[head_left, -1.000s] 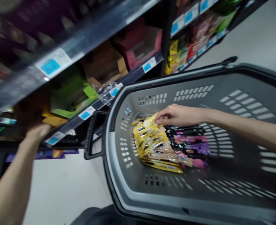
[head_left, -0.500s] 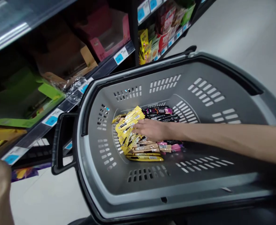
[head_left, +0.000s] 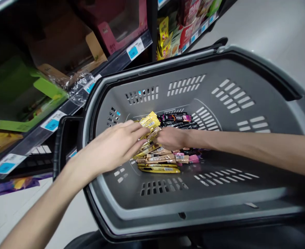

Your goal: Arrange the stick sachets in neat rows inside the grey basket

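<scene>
Inside a grey shopping basket (head_left: pixel 147 214) lies a pile of slim snack packets. Yellow snack packets (head_left: pixel 150 121) are stacked at its left end, with tan packets (head_left: pixel 157 159) beside them and black packets (head_left: pixel 178 117) along the far side. My right hand (head_left: pixel 171 138) reaches in from the right, its fingers curled against the yellow packets; the fingertips are partly hidden. From the left, my left hand (head_left: pixel 118 145) extends over the same yellow packets, fingers stretched with the thumb side apart, touching or just above them.
A shelf with a green display box (head_left: pixel 9 100), a brown box (head_left: pixel 64 52) and a pink box (head_left: pixel 121 27) runs along the left. Crumpled clear plastic (head_left: pixel 81 88) hangs at the shelf edge near the basket rim. The basket's black handle (head_left: pixel 57 145) juts out on the left.
My left hand has come from the lower left edge into the basket, over the yellow packets. My right hand stays at the pile, its fingers now more curled.
</scene>
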A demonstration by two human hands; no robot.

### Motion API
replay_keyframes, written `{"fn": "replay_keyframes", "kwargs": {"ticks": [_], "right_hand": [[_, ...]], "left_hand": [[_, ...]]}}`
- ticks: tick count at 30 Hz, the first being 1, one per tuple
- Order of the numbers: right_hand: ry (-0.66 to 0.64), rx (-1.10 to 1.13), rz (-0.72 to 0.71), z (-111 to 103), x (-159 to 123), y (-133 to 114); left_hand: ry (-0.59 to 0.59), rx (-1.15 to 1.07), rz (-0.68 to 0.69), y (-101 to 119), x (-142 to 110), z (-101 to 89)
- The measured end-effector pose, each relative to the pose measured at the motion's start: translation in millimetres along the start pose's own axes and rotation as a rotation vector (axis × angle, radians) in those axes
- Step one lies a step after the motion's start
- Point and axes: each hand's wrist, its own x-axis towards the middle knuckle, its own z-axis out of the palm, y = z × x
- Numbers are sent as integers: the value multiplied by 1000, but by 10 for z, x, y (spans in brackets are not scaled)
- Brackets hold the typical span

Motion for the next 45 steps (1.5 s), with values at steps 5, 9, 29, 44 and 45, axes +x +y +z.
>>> {"fn": "replay_keyframes", "kwargs": {"ticks": [5,9,29,44,45], "right_hand": [[302,485,129,-482,119,-46],[544,966,211,-696,173,-111],[10,1080,33,-470,133,-462],[14,1398,58,-511,134,-555],[16,1424,59,-502,136,-544]], "left_hand": [[-103,-74,-223,-98,-3,244],[-106,-179,-284,-43,-140,235],[746,-677,-534,-58,-56,161],[269,-1029,-529,-17,-110,148],[251,-1029,-521,-11,-112,146]]}}
